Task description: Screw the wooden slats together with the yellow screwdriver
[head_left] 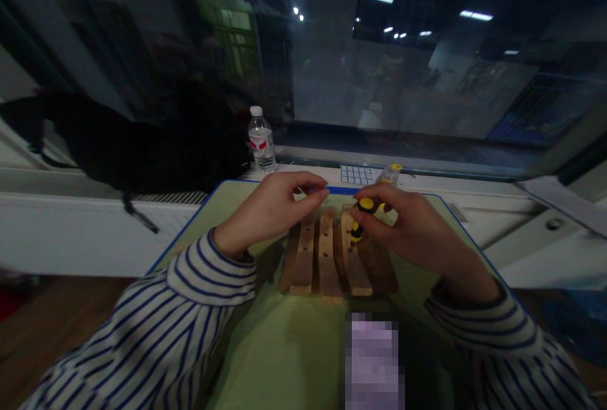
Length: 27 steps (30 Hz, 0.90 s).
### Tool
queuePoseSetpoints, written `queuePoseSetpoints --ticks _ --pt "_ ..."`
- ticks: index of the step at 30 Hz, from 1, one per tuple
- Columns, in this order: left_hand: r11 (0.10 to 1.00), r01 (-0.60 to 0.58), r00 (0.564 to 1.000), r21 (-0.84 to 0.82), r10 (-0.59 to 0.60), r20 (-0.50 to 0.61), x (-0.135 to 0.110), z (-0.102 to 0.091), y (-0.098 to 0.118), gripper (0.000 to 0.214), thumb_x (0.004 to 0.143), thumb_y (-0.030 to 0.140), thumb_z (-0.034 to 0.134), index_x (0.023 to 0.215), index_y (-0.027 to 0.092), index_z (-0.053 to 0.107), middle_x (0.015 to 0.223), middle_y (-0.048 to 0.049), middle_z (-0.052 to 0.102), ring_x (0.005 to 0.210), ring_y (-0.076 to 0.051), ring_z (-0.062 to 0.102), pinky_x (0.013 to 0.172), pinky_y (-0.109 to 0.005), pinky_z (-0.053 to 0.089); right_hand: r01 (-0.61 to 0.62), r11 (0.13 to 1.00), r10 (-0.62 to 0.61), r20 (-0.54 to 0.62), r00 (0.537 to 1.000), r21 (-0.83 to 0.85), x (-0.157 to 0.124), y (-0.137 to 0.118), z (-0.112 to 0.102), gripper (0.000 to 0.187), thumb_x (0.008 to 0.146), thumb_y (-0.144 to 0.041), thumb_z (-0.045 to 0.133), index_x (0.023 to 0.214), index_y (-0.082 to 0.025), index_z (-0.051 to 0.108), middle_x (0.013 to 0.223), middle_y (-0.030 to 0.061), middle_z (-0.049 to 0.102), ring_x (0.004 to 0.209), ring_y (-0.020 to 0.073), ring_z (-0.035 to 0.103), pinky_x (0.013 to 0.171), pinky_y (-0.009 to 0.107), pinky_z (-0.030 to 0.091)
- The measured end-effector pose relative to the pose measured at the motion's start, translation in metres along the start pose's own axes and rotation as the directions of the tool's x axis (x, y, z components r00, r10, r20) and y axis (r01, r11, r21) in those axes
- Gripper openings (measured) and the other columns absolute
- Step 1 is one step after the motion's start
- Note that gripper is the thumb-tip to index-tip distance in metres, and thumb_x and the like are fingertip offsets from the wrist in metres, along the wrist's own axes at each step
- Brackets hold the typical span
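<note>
My right hand (408, 223) grips a short yellow-and-black screwdriver (364, 206), which stands nearly upright with its tip on the right wooden slat (356, 274). This slat lies beside a middle slat (330, 277) and a left slat (302, 271), all with dark holes along them. Under the three is a darker brown wooden board (386, 271). Over the far end of the left slat, my left hand (279, 204) is held with thumb and forefinger pinched together; whatever may be between them is too small to make out.
The pale green table (270, 340) has a blue edge. A pixelated pale purple patch (372, 359) covers something at its near side. Beyond the far edge are a water bottle (262, 144), a blue grid sheet (358, 174) and a clear, yellow-topped container (389, 174). A black bag (190, 138) lies left.
</note>
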State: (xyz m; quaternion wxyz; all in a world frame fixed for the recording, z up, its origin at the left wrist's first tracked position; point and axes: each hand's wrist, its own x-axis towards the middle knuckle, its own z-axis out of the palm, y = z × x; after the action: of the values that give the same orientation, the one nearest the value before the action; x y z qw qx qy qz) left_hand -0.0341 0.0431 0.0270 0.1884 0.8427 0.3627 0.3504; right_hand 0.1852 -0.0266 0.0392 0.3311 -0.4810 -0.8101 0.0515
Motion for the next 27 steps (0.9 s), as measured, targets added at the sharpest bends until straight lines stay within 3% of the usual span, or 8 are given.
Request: queuePoseSetpoints --ticks 4,8,13,18,23,27 --pt "0.992 -0.037 0.999 0.118 0.038 -0.010 0.001 0.005 -0.011 0.031 0.089 0.040 0.056 0.105 0.018 0.070 0.103 -0.0046 0.072 0.094 -0.019 0.064 0.088 -0.031 0.048 0.052 0.998 -0.052 -0.003 0.999 0.019 -0.001 0.002 0.001 0.025 0.088 -0.033 0.058 0.110 -0.022 0.063 0.098 0.0027 0.071 0.082 0.0150 0.066 0.072 0.027 0.050" --pt "0.995 -0.058 0.998 0.082 0.060 -0.030 0.001 0.016 -0.024 0.034 0.087 0.042 0.058 0.106 0.016 0.069 0.108 -0.0078 0.070 0.103 -0.022 0.062 0.095 -0.036 0.046 0.099 0.994 -0.100 0.011 0.995 0.038 -0.001 0.002 0.002 0.024 0.089 -0.031 0.058 0.110 -0.022 0.064 0.103 0.0026 0.073 0.088 0.0152 0.067 0.078 0.027 0.051" --pt "0.988 0.103 0.987 -0.115 -0.117 -0.115 -0.007 0.029 -0.038 0.039 0.084 0.045 0.062 0.112 0.017 0.067 0.113 -0.0084 0.068 0.105 -0.023 0.061 0.096 -0.036 0.046 0.104 0.993 -0.107 0.054 0.993 0.047 -0.004 0.004 -0.002 0.030 0.089 -0.034 0.058 0.116 -0.021 0.062 0.105 0.0046 0.073 0.091 0.0172 0.068 0.082 0.031 0.053" --pt "0.961 0.161 0.968 -0.224 -0.198 -0.156 -0.022 0.045 -0.054 0.043 0.090 0.045 0.054 0.121 0.016 0.060 0.124 -0.0108 0.063 0.109 -0.023 0.059 0.097 -0.037 0.045 0.135 0.990 -0.138 0.110 0.984 0.033 -0.008 0.006 -0.006 0.036 0.089 -0.028 0.056 0.125 -0.021 0.056 0.119 0.0063 0.068 0.104 0.0186 0.065 0.086 0.033 0.053" --pt "0.909 0.171 0.967 -0.379 -0.229 -0.112 -0.034 0.060 -0.061 0.060 0.084 0.041 0.062 0.137 0.019 0.043 0.130 -0.0123 0.058 0.116 -0.022 0.057 0.096 -0.036 0.047 0.103 0.991 -0.115 0.144 0.983 0.090 -0.007 0.006 -0.009 0.036 0.090 -0.021 0.054 0.125 -0.023 0.055 0.120 0.0046 0.069 0.102 0.0162 0.066 0.086 0.030 0.054" --pt "0.796 0.238 0.963 -0.557 -0.269 0.026 -0.040 0.066 -0.063 0.078 0.078 0.037 0.070 0.143 0.021 0.030 0.135 -0.0129 0.052 0.113 -0.022 0.059 0.095 -0.037 0.048 0.071 0.995 -0.080 0.150 0.985 0.066 -0.006 0.004 -0.010 0.036 0.089 -0.022 0.056 0.125 -0.024 0.056 0.117 0.0029 0.070 0.101 0.0155 0.067 0.088 0.029 0.053"
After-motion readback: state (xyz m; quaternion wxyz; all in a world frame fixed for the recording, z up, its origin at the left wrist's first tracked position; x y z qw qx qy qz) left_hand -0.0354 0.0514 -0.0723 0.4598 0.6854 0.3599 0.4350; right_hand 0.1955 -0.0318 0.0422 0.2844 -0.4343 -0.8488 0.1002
